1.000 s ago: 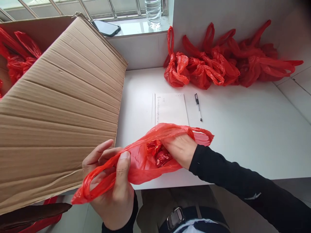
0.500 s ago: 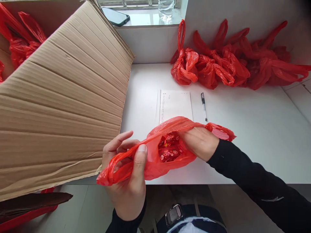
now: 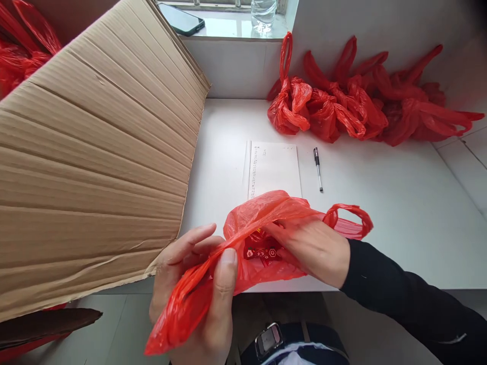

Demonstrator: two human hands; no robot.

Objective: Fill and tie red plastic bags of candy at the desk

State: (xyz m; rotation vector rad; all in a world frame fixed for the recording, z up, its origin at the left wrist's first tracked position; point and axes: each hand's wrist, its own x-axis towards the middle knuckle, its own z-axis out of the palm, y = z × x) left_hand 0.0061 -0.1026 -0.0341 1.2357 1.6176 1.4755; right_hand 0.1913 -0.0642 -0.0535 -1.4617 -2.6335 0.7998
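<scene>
A thin red plastic bag (image 3: pixel 262 210) is held above the table's front edge with its mouth open. My left hand (image 3: pixel 218 314) pinches the bag's left handle side between thumb and fingers; a gathered end droops over the palm. My right hand (image 3: pixel 323 248) reaches into the mouth from the right, its fingertips hidden in the bag. Beside those fingers lie shiny red wrapped pieces (image 3: pixel 262 252) with flower prints, perhaps sweets. The bag's other handle (image 3: pixel 352 208) loops up behind my right wrist.
A big cardboard box (image 3: pixel 114 152) with a creased flap stands left, with more red bags (image 3: pixel 28 56) in it. Several tied red bags (image 3: pixel 353 106) line the wall. On the table lie a printed sheet (image 3: pixel 276 170) and a pen (image 3: pixel 318 170). A phone (image 3: pixel 182 20) and water bottle (image 3: pixel 263 15) occupy the sill.
My right hand has turned and shifted slightly down inside the bag, hiding more of the wrapped pieces. My left hand and the gathered bag end have moved lower.
</scene>
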